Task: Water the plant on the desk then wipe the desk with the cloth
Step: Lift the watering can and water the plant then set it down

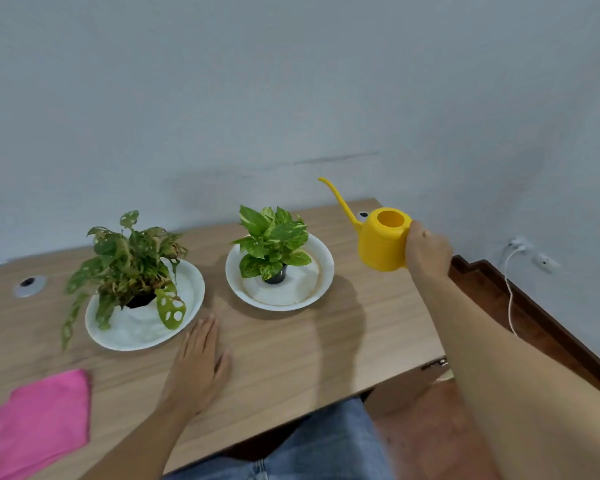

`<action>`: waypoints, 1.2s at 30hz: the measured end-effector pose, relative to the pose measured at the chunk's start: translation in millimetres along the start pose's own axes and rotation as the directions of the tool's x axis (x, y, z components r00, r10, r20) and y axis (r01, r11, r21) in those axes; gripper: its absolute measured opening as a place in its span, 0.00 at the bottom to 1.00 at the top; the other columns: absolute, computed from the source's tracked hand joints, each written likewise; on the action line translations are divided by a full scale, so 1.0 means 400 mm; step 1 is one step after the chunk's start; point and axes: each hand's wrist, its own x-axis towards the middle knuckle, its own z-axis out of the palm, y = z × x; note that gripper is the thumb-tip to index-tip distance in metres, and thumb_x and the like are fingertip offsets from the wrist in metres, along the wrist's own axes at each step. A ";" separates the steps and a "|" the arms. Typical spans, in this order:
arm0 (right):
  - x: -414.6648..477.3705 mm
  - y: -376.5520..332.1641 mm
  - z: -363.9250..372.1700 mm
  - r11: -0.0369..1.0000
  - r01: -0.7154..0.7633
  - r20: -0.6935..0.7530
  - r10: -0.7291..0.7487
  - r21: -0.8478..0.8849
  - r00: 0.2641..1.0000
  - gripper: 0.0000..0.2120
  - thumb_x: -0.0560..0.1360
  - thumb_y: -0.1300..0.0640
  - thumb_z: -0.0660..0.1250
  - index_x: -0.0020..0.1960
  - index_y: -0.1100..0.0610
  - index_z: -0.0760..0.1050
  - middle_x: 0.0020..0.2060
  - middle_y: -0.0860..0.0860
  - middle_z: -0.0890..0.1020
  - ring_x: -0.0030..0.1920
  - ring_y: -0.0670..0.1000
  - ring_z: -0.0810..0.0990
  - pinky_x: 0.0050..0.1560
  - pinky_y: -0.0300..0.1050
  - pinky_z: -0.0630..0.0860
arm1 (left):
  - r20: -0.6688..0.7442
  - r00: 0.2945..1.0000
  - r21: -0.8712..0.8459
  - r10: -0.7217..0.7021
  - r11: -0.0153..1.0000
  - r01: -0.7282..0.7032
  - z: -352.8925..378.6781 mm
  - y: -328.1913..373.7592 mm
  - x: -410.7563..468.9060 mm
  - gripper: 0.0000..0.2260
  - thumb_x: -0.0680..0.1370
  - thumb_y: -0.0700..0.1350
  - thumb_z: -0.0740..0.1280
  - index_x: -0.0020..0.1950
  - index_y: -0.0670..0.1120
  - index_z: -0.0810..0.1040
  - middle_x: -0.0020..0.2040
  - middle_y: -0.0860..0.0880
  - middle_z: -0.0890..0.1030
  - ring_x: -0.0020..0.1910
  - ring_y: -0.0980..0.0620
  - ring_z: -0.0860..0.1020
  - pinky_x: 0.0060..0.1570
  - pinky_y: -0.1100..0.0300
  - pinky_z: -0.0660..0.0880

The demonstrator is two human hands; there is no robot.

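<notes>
the right hand [426, 252] held the yellow watering can [381, 242] by its back side, lifted above the wooden table [291, 348], with the spout toward the pothos plant [274, 240] in its white dish [321, 271]. the left hand [200, 365] lay flat and empty on the table, fingers spread, beside the white dish [191, 306] of the spotted plant [132, 261]. the pink cloth [37, 420] lay at the near left corner.

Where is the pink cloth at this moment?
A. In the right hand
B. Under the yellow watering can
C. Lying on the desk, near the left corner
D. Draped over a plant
C: the pink cloth lies flat on the desk, untouched by either hand.
</notes>
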 end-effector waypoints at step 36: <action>0.011 -0.221 -0.021 0.962 0.263 0.145 -0.251 -0.071 0.957 0.25 0.79 0.49 0.66 0.28 0.58 0.64 0.27 0.55 0.68 0.31 0.56 0.67 0.34 0.50 0.67 | 0.000 0.993 0.075 -0.117 0.990 0.116 0.002 -0.001 -0.047 0.36 0.86 0.61 0.48 0.90 0.43 0.48 0.91 0.47 0.47 0.90 0.51 0.45 0.86 0.53 0.41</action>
